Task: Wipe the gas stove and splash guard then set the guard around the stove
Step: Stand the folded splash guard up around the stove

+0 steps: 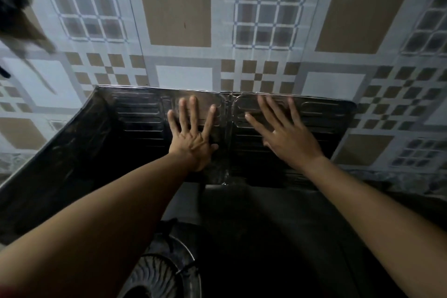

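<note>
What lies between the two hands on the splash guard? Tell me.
In the head view, the left hand and right hand press flat on the splash guard; between them runs its vertical fold seam, nothing else.

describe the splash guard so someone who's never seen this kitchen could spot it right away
Start at the tiled wall with its brown squares and checks. Standing against its base is the splash guard, a dark, shiny sheet of ribbed foil with a side panel folding forward on the left. It is the only reflective surface here, and the left hand and right hand lie spread flat on it.
</note>
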